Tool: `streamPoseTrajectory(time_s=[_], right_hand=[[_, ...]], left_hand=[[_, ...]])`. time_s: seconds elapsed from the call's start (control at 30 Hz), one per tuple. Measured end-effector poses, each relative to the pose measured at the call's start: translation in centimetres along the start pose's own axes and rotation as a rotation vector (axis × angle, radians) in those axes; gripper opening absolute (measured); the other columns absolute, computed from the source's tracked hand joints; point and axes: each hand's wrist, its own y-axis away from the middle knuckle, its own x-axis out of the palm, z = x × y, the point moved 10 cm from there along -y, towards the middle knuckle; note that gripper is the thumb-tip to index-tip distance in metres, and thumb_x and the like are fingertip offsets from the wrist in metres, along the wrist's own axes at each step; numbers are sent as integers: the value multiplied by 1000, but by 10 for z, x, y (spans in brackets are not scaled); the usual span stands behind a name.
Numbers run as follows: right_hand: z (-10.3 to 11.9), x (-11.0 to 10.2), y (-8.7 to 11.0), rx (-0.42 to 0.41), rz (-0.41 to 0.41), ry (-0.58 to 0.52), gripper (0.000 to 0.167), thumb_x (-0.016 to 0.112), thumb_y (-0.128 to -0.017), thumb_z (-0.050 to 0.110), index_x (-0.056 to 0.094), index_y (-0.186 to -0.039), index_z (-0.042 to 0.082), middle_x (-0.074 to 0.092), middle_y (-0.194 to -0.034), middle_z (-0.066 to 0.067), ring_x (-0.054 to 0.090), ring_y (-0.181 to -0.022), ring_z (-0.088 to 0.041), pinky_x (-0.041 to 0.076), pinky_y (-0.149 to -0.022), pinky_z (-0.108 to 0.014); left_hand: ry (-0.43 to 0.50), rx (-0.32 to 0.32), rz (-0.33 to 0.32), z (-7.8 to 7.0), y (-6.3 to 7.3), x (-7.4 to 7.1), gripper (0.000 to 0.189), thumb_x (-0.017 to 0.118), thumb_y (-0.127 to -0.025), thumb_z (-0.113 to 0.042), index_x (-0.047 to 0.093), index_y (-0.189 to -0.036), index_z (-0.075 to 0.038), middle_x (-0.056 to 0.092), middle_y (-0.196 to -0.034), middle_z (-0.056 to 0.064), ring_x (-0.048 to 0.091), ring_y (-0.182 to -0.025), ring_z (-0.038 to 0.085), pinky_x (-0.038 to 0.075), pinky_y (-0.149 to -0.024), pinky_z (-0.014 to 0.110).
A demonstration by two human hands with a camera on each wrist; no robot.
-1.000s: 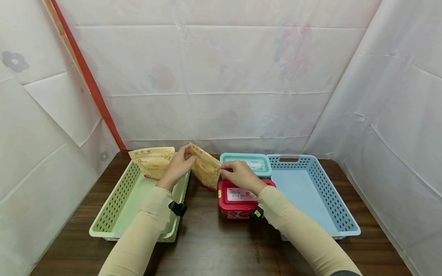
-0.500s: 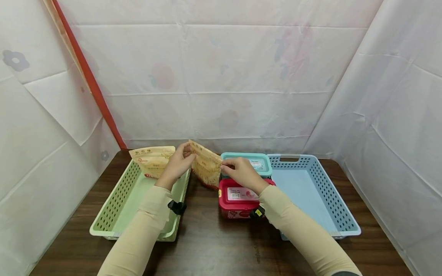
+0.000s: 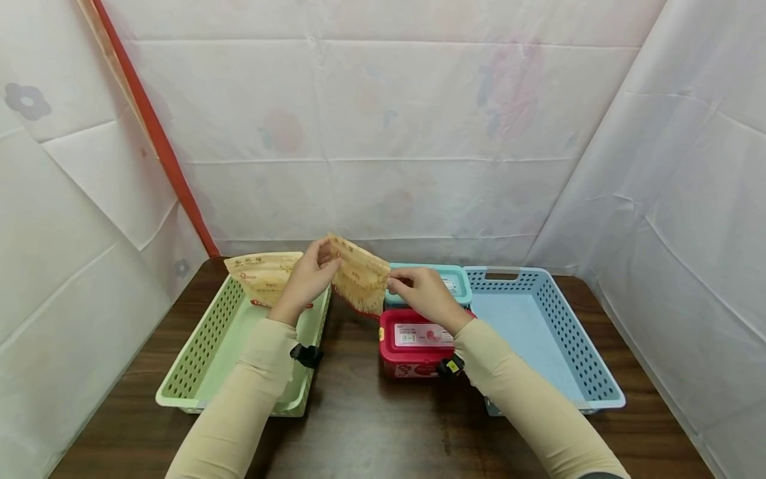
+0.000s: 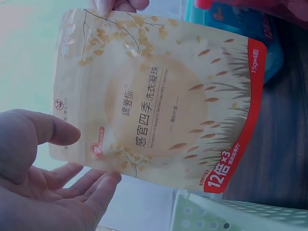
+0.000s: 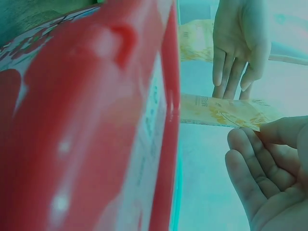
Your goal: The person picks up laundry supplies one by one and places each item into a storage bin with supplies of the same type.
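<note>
A cream stand-up pouch of laundry capsules (image 3: 359, 276), with a red bottom band, hangs between the two hands near the middle of the head view. My left hand (image 3: 306, 283) pinches its upper left corner, thumb on the printed front in the left wrist view. At the opposite upper corner, my right hand (image 3: 423, 294) pinches the edge between thumb and fingers. A second cream pouch (image 3: 263, 276) stands in the far end of the green basket (image 3: 200, 356), partly hidden behind my left hand. Below my right hand is a red lidded box (image 3: 413, 356).
A teal lidded box (image 3: 459, 283) stands behind the red one, partly covered by my right hand. To its right lies a blue perforated basket (image 3: 526, 332). The dark wooden table (image 3: 371, 426) meets white curtains (image 3: 383, 133) at the back and sides.
Both hands have lifted the pouch slightly, and its right side has come up and a little to the right. The second pouch, baskets and boxes stay in place.
</note>
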Motion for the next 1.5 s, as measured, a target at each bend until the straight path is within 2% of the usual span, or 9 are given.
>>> streamPoseTrajectory(time_s=[0.13,0.3,0.57,0.73,0.97,1.13,1.5], right_hand=[[3,-6,1,-17,-21,-15,23,63,-102,22,74,-119,12,72,-108,2,69,-91,-11,57,-82,-36],[9,-14,1,-59,-53,-27,22,62,-102,22,75,-116,11,73,-106,0,71,-93,-21,57,-82,-37],[14,-22,1,-63,-93,-34,21,63,-101,23,75,-114,12,73,-103,1,70,-91,-18,58,-78,-35],[15,-24,1,-61,-100,-43,22,64,-101,23,75,-115,11,73,-101,0,70,-92,-23,58,-79,-37],[23,-32,1,-94,-125,-39,20,64,-101,22,75,-113,10,73,-95,1,69,-85,-12,57,-76,-35],[26,-36,1,-110,-125,-51,21,62,-102,22,75,-115,10,74,-94,-3,70,-86,-16,57,-75,-36],[25,-45,2,-129,-141,-53,22,60,-103,23,74,-115,11,74,-97,-6,68,-86,-12,57,-77,-37]], left_hand=[[9,-1,-5,-4,1,-3,63,54,-105,-27,26,-159,-10,38,-152,18,38,-140,34,38,-111,50],[27,17,-10,-11,0,-8,61,55,-104,-26,30,-158,-11,42,-150,17,40,-138,33,39,-109,50],[22,35,-9,-19,-2,-12,61,53,-105,-25,29,-157,-8,43,-150,19,42,-135,36,38,-110,51],[22,40,-13,-21,-2,-13,61,54,-104,-25,29,-157,-8,43,-149,18,43,-135,35,39,-109,51],[-6,51,-15,-31,-1,-17,60,53,-105,-29,31,-158,-11,45,-149,14,46,-132,32,42,-106,52],[0,49,-22,-34,0,-19,60,54,-104,-29,32,-158,-13,46,-148,12,46,-130,30,43,-104,51],[-1,69,-48,-37,5,-25,53,54,-105,-30,40,-154,-17,53,-142,10,52,-125,28,48,-98,50]])
